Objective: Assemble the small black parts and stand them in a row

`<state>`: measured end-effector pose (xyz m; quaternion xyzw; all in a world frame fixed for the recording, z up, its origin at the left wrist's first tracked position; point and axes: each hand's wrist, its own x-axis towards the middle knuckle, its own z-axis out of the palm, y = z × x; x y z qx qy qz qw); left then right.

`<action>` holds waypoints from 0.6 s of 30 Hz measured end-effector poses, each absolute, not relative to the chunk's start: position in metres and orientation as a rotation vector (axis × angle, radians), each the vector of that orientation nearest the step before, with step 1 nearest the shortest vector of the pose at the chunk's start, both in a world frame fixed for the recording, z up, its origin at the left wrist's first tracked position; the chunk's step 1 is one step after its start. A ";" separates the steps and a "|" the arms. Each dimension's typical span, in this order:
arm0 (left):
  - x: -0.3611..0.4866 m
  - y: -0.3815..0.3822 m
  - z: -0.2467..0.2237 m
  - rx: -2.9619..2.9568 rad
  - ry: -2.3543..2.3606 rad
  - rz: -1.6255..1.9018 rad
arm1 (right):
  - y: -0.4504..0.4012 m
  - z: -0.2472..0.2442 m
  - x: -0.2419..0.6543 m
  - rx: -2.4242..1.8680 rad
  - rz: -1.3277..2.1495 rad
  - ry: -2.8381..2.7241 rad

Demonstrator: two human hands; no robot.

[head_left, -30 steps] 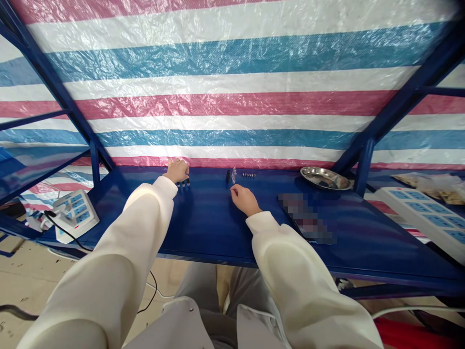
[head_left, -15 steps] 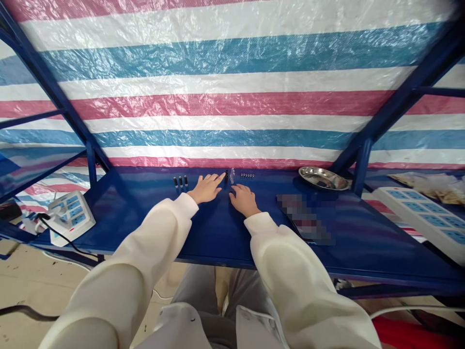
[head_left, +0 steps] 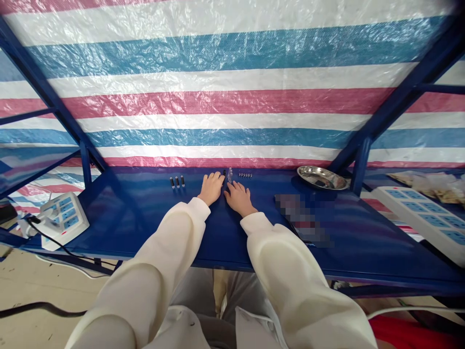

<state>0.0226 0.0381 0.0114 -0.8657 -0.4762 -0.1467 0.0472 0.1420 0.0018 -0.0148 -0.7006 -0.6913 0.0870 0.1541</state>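
My left hand [head_left: 212,188] rests on the blue tabletop, fingers bent and slightly apart. Its fingertips are at a short row of small black pieces [head_left: 224,172], partly covering them; whether they touch is too small to make out. Just to the right, my right hand [head_left: 239,198] lies with its fingers spread and nothing visible in it. Beyond its fingertips stands a row of small clear plastic pieces [head_left: 230,174]. Several small shiny metal pieces [head_left: 245,175] are lined up farther right. To the left of my left hand are three short black cylinders with silvery ends [head_left: 177,182].
An oval steel dish [head_left: 321,178] sits at the back right of the blue table [head_left: 138,213]. A blurred-out flat object [head_left: 303,220] lies in front of it. White power strips [head_left: 64,220] are at both sides. Blue frame posts and a striped tarp [head_left: 232,102] stand behind.
My left hand has moved right, and its outstretched index finger has drawn in beside the black pieces. My right hand has shifted slightly left and forward. The view has shifted a little.
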 end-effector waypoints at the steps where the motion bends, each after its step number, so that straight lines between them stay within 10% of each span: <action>1: 0.022 0.039 0.012 -2.628 -1.471 -0.486 | 0.003 -0.016 0.142 -2.004 0.244 -1.980; 18: -0.020 0.016 -0.001 -2.461 -1.882 -1.546 | 0.014 -0.022 0.139 -2.039 0.265 -1.991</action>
